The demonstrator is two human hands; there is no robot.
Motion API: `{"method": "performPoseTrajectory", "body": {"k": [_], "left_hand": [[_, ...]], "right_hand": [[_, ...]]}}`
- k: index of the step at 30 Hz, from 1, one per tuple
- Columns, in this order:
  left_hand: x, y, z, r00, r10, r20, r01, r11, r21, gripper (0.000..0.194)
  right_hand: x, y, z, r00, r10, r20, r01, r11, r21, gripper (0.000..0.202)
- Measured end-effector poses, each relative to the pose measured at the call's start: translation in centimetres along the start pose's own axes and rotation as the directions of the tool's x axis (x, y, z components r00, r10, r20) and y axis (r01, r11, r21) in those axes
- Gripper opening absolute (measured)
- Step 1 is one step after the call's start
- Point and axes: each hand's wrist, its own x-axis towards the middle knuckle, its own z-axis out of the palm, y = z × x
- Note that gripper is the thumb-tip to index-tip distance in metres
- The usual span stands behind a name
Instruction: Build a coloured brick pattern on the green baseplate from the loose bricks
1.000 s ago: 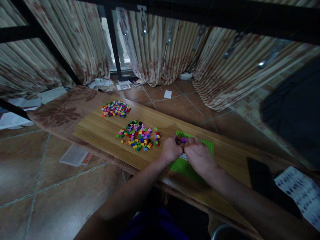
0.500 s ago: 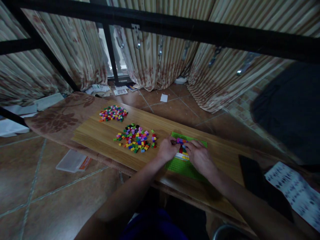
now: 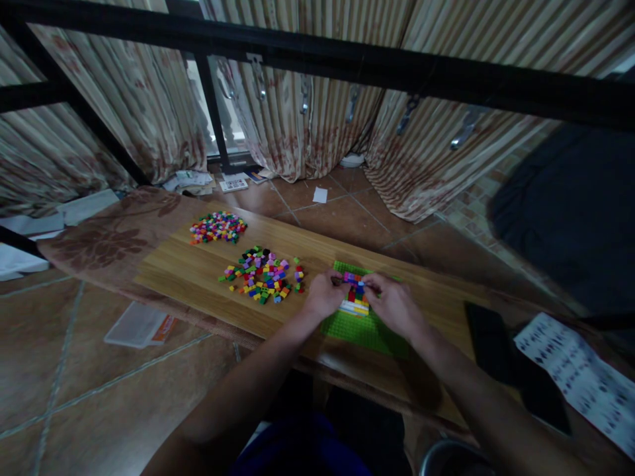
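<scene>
A green studded baseplate (image 3: 366, 336) lies on the wooden board, bearing a small build of coloured toy bricks (image 3: 353, 295) with white, yellow, red, blue and purple parts. My left hand (image 3: 325, 295) is at the build's left side, fingers curled and closed near its upper edge; what they hold, if anything, is too small to make out. From the right, my right hand (image 3: 394, 305) reaches in with thumb and fingers pinched at the build's upper right, near a blue piece. Its fingertips partly hide whatever is between them.
Left of my hands lies a spread of loose bricks (image 3: 262, 276), with a denser brick pile (image 3: 218, 227) farther off. On the right are a black flat object (image 3: 489, 340) and a printed sheet (image 3: 578, 377). A dark metal bar (image 3: 317, 49) crosses above. A clear plastic lid (image 3: 133, 324) is on the floor.
The view has shifted slightly, moving the scene a little left. My right hand has drawn slightly back from my left, showing more of the blue and red bricks between them.
</scene>
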Motion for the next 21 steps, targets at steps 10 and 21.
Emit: {"method": "performPoseTrajectory", "body": {"k": [10, 21], "left_hand": [[-0.3, 0.0, 0.1, 0.999, 0.033, 0.013, -0.034, 0.999, 0.032, 0.019], [-0.4, -0.5, 0.1, 0.999, 0.031, 0.028, -0.031, 1.0, -0.003, 0.022]], "right_hand": [[1.3, -1.1, -0.9, 0.976, -0.05, 0.211, 0.092, 0.977, -0.191, 0.016], [0.4, -0.3, 0.4, 1.0, 0.007, 0.03, -0.006, 0.999, -0.039, 0.017]]}}
